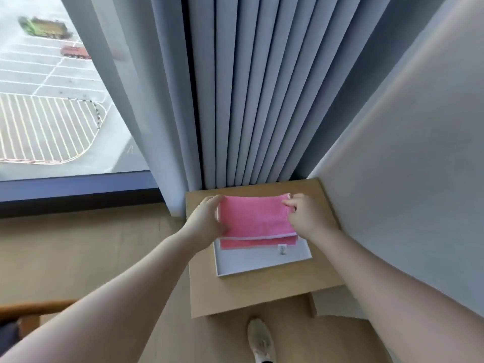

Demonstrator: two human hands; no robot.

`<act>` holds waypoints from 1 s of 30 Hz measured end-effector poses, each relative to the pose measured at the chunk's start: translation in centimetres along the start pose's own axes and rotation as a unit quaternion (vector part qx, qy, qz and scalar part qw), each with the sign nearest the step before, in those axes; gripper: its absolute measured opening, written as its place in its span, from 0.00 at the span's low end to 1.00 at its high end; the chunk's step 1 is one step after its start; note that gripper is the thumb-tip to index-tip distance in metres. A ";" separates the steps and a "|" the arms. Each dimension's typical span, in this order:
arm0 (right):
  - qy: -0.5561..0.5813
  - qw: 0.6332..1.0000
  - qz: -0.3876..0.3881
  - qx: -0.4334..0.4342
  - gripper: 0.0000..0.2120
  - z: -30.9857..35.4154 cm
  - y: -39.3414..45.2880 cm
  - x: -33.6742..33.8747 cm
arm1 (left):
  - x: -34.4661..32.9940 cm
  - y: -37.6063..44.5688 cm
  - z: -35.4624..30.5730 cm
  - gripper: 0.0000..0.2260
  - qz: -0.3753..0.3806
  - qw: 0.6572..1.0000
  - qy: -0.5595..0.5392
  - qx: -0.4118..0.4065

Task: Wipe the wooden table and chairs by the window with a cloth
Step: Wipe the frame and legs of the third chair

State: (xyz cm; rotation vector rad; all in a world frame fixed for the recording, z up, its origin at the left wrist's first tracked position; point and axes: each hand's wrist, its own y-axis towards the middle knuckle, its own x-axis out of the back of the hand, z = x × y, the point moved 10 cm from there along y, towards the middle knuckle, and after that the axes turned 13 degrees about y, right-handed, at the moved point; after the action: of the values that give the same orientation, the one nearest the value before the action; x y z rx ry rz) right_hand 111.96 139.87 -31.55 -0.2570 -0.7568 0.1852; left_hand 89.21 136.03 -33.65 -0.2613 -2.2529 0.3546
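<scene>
Grey pleated curtains (248,87) hang behind one small light wooden table (251,292). One folded pink cloth (255,218) lies on one white tray (262,260) there. Left hand (207,218) and right hand (306,218) pinch its two ends.

— What frames the corner?
— Grey pleated curtains (248,87) beside a window (52,87) overlooking a marked car park.
— And indoors?
— A pale wall (419,166), wood-toned floor (78,258), daylight throughout.

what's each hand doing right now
Left hand: grips the left edge of the pink cloth.
Right hand: pinches the cloth's right edge.
</scene>
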 end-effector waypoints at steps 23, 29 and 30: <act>-0.274 0.935 0.196 0.109 0.25 -17.7 10.4 -16.1 | -19.4 9.1 10.7 0.27 0.024 0.950 0.289 0.119; -0.340 0.909 0.211 0.120 0.31 -17.7 9.8 -16.3 | -19.6 10.0 9.0 0.23 0.023 0.919 0.395 0.012; -0.348 0.905 0.211 0.123 0.32 -17.7 10.0 -16.4 | -19.7 10.1 9.1 0.23 0.020 0.915 0.402 0.003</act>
State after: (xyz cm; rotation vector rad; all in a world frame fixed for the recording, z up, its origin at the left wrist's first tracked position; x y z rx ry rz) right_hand 111.87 142.26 -57.56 -0.1037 -1.3693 0.8096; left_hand 95.62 138.05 -56.58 -0.3706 -1.4332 0.2157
